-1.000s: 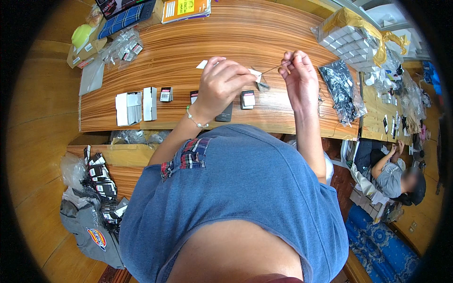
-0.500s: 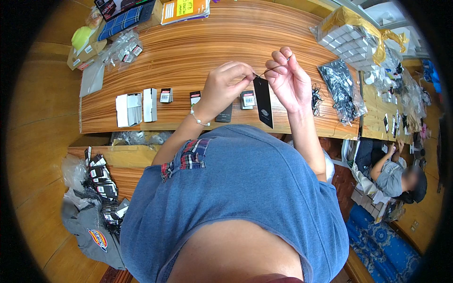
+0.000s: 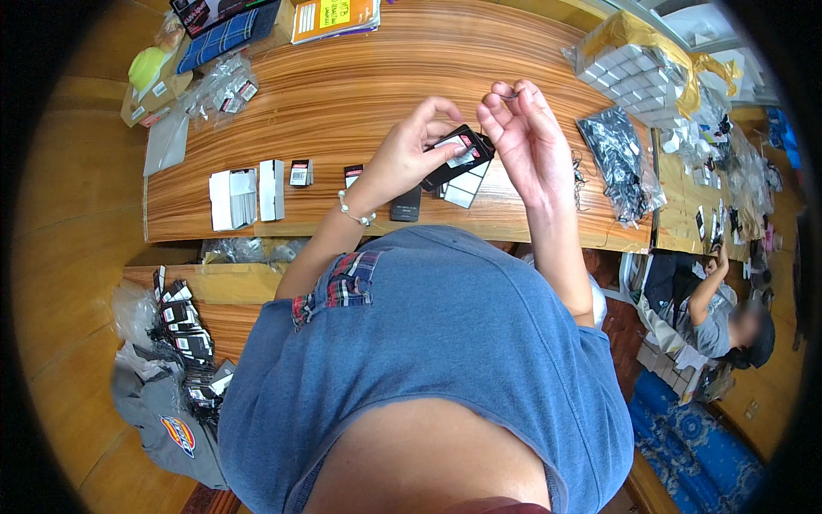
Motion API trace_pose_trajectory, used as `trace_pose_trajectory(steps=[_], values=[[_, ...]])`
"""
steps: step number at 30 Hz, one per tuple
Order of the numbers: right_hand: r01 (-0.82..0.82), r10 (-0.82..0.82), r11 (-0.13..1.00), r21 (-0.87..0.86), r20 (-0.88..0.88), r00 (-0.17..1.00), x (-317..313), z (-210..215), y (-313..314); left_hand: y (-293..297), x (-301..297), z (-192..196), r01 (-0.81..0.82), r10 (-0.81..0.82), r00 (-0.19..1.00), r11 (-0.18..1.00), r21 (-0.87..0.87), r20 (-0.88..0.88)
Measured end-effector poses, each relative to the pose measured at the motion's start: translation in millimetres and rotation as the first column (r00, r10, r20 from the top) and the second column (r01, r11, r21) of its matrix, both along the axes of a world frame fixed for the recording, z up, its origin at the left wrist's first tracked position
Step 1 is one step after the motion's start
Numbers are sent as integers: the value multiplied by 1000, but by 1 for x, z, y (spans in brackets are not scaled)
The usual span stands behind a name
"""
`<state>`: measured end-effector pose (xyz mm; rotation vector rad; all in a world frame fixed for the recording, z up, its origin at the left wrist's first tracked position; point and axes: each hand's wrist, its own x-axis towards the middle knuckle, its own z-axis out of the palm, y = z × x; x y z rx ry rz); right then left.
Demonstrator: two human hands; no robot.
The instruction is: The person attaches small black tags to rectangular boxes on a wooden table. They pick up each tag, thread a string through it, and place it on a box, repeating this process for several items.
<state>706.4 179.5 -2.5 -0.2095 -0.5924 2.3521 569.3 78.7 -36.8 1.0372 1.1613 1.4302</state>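
Over the middle of the desk, my left hand (image 3: 402, 158) grips black hang tags (image 3: 441, 174) between thumb and fingers, a small label with a red band and white patch uppermost. A white-panelled card (image 3: 467, 185) shows below them. Just to the right, my right hand (image 3: 538, 154) is raised with the palm partly turned up, its fingertips pinching a thin dark string (image 3: 509, 94). The string's lower run is mostly hidden behind the fingers. Under my left wrist lie a black tag (image 3: 406, 206) and a small label stack (image 3: 354, 174).
To the left stand a white box of cards (image 3: 233, 201), a narrow white box (image 3: 272, 190) and another label stack (image 3: 300, 173). Dark strings (image 3: 579, 180) and a plastic-wrapped black bundle (image 3: 618, 163) lie right. Beyond sits a co-worker (image 3: 715, 317). Hanging tags (image 3: 184, 321) are lower left.
The long black tag that hung from the string between my hands is now gathered with a small label in my left hand. My right hand has turned palm-up, fingertips still on the string.
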Motion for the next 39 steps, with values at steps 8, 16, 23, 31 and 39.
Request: trace_pose_trajectory(steps=[8, 16, 23, 31, 39], values=[[47, -47, 991, 121, -1, 999, 15, 15, 3, -5, -6, 12, 54, -41, 989, 995, 88, -145], [34, -37, 964, 265, 7, 999, 19, 13, 1, -3, 2, 11, -94, 136, 958, 981, 171, -251], [-113, -251, 745, 657, 434, 865, 20, 20, -14, -4, -6, 30, -146, 411, 681, 887, 437, -606], [-245, -189, 716, 653, 521, 833, 21, 13, -14, -2, -2, 26, -191, 327, 887, 902, 388, -324], [-263, -161, 736, 624, 538, 828, 19, 9, -12, -5, -1, 29, -147, 244, 923, 938, 313, -297]])
